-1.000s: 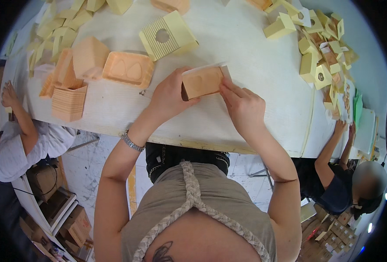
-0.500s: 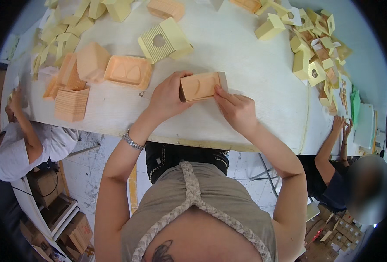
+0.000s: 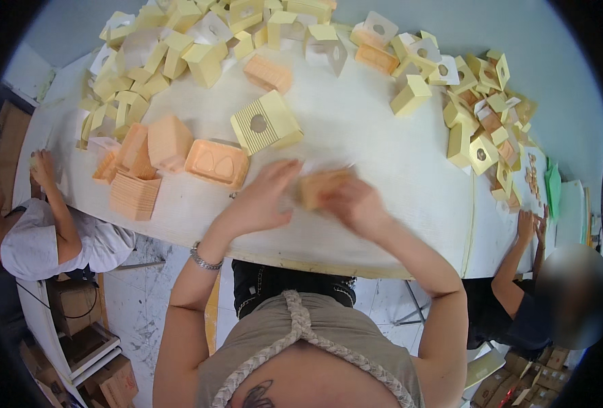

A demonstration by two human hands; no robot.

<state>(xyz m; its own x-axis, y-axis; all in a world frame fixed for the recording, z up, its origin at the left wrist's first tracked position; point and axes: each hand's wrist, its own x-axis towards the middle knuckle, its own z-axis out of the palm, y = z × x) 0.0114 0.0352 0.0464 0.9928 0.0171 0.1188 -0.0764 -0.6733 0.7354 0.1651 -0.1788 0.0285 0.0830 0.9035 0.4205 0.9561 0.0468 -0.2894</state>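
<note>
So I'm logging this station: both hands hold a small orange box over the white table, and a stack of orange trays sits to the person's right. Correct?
Not quite. The head view shows the stack of orange trays to the person's left, not right. The rest holds: the left hand and right hand hold the small orange box over the white table.

Single head-worn fisheye view, steeply downward and close over the white table (image 3: 383, 170), edges curved toward the rim.
</note>
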